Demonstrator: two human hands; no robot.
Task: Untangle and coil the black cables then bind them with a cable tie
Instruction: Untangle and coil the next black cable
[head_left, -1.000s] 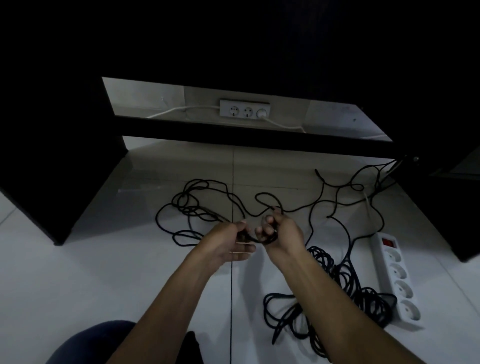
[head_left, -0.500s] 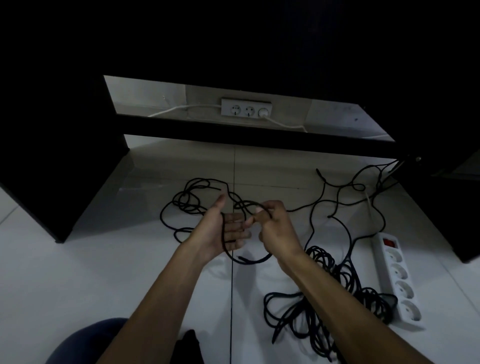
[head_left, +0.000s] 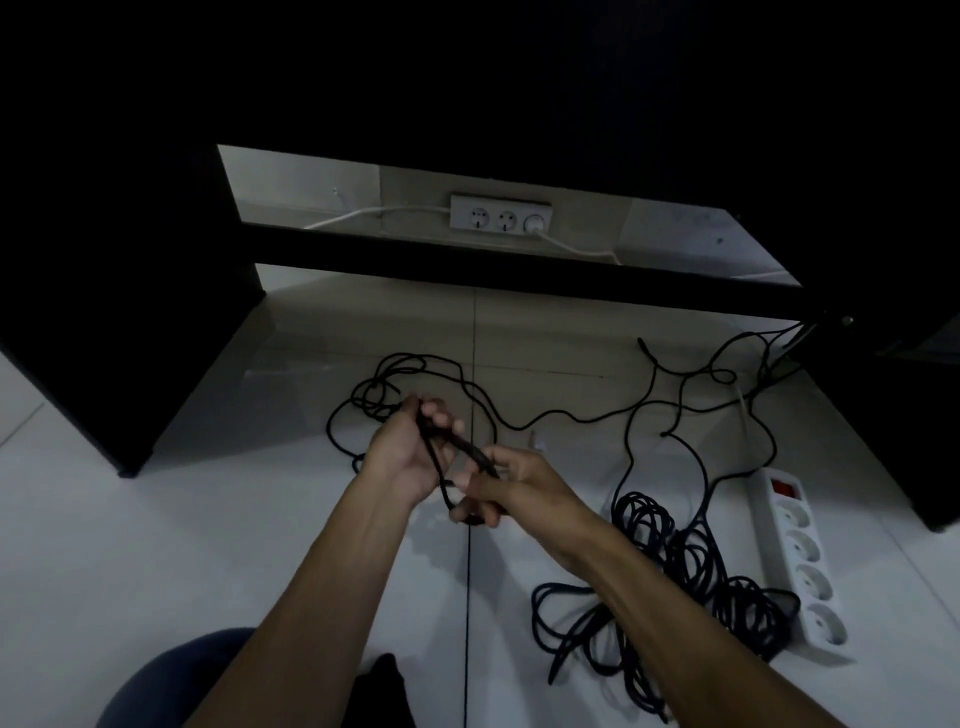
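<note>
Black cable loops round your left hand as a coil former; right hand pinches it, feeding slack near the strip.

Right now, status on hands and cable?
Left hand grips black cable loops. Right hand pinches the same cable. Tangled pile on floor beside power strip, uncoiled. No cable tie visible.
</note>
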